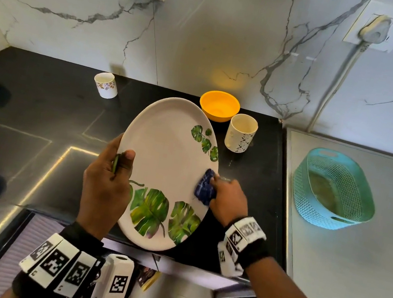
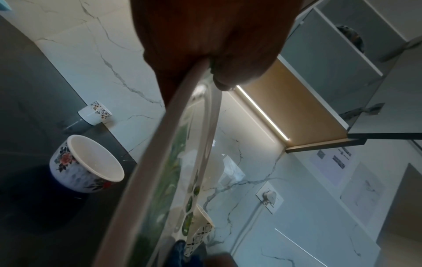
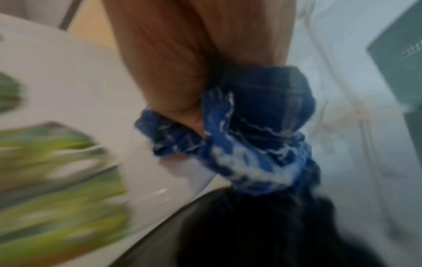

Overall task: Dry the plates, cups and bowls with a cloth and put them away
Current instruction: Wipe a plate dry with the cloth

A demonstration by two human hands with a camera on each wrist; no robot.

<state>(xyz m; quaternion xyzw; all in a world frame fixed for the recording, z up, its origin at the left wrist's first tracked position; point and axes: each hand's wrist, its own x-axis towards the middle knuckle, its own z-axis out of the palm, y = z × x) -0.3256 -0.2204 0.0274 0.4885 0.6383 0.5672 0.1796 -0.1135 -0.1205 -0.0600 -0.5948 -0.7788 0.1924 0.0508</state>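
The large oval white plate with green leaf print [image 1: 167, 159] is held tilted above the black stone bench [image 1: 40, 105], its left rim pinched between thumb and fingers of the left hand [image 1: 105, 185]. A bunched blue checked cloth [image 1: 205, 187] is gripped by the right hand [image 1: 228, 199] and pressed to the right rim. Wiping is best carried round the rim, then across the underside, with the pinch kept firm. The rim grip is confirmed only by the left wrist view; the blurred right wrist view shows the curled fingers [image 3: 182, 101] on the cloth.
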